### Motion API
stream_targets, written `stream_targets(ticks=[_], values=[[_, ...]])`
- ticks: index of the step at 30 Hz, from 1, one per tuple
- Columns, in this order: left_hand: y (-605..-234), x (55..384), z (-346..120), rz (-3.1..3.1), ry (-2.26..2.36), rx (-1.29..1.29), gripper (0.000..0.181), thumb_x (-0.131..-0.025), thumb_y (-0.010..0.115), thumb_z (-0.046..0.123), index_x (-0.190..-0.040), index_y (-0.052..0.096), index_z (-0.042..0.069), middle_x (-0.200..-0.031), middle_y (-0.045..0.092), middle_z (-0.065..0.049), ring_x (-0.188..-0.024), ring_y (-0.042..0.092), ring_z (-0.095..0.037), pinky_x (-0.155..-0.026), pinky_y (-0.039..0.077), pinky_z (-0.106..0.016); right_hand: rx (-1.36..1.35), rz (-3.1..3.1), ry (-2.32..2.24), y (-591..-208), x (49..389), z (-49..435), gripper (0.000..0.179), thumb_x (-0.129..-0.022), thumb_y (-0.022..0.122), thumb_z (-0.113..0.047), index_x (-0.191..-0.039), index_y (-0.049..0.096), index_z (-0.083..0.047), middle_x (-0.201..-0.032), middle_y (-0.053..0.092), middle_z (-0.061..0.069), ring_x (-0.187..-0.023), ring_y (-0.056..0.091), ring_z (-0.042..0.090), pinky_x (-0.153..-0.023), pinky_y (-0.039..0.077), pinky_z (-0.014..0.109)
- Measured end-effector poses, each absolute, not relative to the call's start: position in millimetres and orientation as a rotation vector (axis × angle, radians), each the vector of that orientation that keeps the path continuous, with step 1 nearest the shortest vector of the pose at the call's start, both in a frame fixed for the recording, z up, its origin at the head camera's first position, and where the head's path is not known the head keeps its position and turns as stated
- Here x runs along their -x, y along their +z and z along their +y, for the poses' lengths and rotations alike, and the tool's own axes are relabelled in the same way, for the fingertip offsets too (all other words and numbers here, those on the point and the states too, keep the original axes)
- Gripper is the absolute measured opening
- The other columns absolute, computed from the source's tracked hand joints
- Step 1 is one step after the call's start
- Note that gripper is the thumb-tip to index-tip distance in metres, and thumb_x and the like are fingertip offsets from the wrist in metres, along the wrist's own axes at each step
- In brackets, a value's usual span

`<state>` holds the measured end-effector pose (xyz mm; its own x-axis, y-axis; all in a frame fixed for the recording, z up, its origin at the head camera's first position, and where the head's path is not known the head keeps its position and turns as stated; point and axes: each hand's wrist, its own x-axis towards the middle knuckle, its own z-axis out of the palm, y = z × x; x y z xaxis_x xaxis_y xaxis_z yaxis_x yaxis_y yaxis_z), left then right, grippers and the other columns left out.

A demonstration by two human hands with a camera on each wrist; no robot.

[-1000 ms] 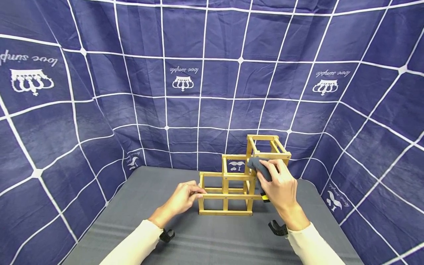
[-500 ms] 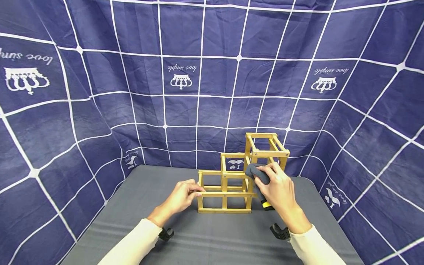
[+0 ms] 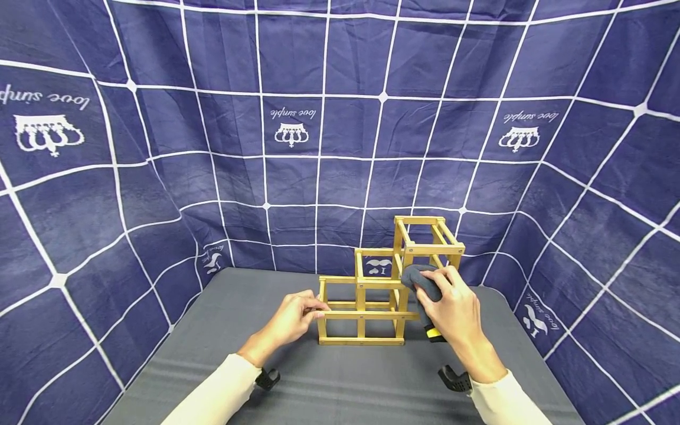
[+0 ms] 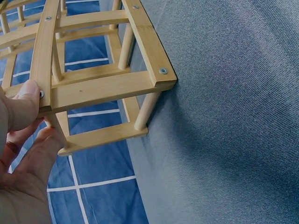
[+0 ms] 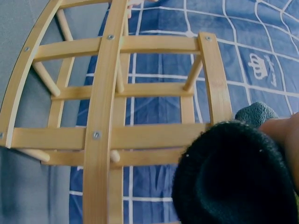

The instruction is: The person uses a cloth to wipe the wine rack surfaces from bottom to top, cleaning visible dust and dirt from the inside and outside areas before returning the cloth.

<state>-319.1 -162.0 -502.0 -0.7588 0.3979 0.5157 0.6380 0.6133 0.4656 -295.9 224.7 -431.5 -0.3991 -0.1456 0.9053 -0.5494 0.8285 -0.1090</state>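
A stepped wooden rack (image 3: 340, 316) of light slats and round dowels stands on the grey surface, its tallest section at the right. My left hand (image 3: 291, 316) pinches its lower left end; in the left wrist view, thumb and fingers (image 4: 29, 100) close on a slat corner and dowel. My right hand (image 3: 459, 306) grips a bunched dark grey cloth (image 3: 421, 277) with a yellow and black end, against the front of the tall section. Close up in the right wrist view, the cloth (image 5: 233, 172) covers part of the rack's slats and hides most of that hand.
A navy curtain (image 3: 340, 183) with white grid lines surrounds the back and both sides. The grey cloth-covered table (image 3: 340, 383) extends in front of the rack. Black wrist straps (image 3: 454, 379) hang below both forearms.
My right hand has moved the cloth down the front of the tall section, then slightly to the right. My left hand keeps its hold, and the rack stays in place.
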Motion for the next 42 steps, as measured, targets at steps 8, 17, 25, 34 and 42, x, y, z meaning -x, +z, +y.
stream_targets(ticks=[8, 17, 25, 34, 42], values=[[-502.1, 318.0, -162.1, -2.477, -0.923, 0.825, 0.011, -0.099, 0.09, 0.007, -0.106, 0.092, 0.015, -0.084, 0.068, 0.006, -0.075, 0.048, 0.006, -0.067, 0.045, -0.015, -0.482, -1.888, 0.527, -431.3, 289.8, 246.8, 0.031, -0.083, 0.095, -0.008, -0.113, 0.086, -0.006, -0.102, 0.074, 0.014, -0.082, 0.078, 0.035, -0.074, 0.06, 0.052], [-503.0, 318.2, -161.3, -2.48, -0.921, 0.83, 0.011, -0.1, 0.09, 0.006, -0.106, 0.092, 0.015, -0.085, 0.069, 0.006, -0.076, 0.048, 0.006, -0.068, 0.045, -0.016, -0.398, -1.861, 0.521, -429.6, 284.5, 275.5, 0.034, -0.082, 0.094, -0.006, -0.115, 0.087, -0.004, -0.102, 0.074, 0.018, -0.085, 0.077, 0.039, -0.076, 0.055, 0.052], [-504.0, 320.5, -162.1, -2.466, -0.926, 0.84, 0.011, -0.099, 0.09, 0.007, -0.105, 0.092, 0.016, -0.084, 0.069, 0.005, -0.075, 0.051, 0.005, -0.067, 0.046, -0.016, -0.376, -1.9, 0.502, -432.4, 286.2, 288.3, 0.03, -0.084, 0.092, -0.007, -0.113, 0.086, -0.004, -0.099, 0.072, 0.018, -0.082, 0.075, 0.039, -0.074, 0.053, 0.052], [-503.6, 320.8, -162.4, -2.471, -0.925, 0.839, 0.013, -0.099, 0.09, 0.006, -0.105, 0.092, 0.016, -0.086, 0.071, 0.005, -0.077, 0.053, 0.004, -0.069, 0.049, -0.016, -0.4, -1.835, 0.551, -422.3, 292.3, 286.4, 0.034, -0.083, 0.093, -0.004, -0.115, 0.087, -0.003, -0.101, 0.074, 0.021, -0.088, 0.076, 0.042, -0.08, 0.051, 0.046], [-502.5, 320.5, -163.0, -2.474, -0.917, 0.837, 0.012, -0.099, 0.091, 0.006, -0.105, 0.093, 0.016, -0.084, 0.068, 0.005, -0.075, 0.049, 0.005, -0.067, 0.045, -0.015, -0.423, -1.751, 0.594, -413.3, 296.2, 286.5, 0.033, -0.085, 0.093, -0.006, -0.117, 0.088, -0.002, -0.103, 0.073, 0.026, -0.092, 0.075, 0.046, -0.087, 0.048, 0.043]])
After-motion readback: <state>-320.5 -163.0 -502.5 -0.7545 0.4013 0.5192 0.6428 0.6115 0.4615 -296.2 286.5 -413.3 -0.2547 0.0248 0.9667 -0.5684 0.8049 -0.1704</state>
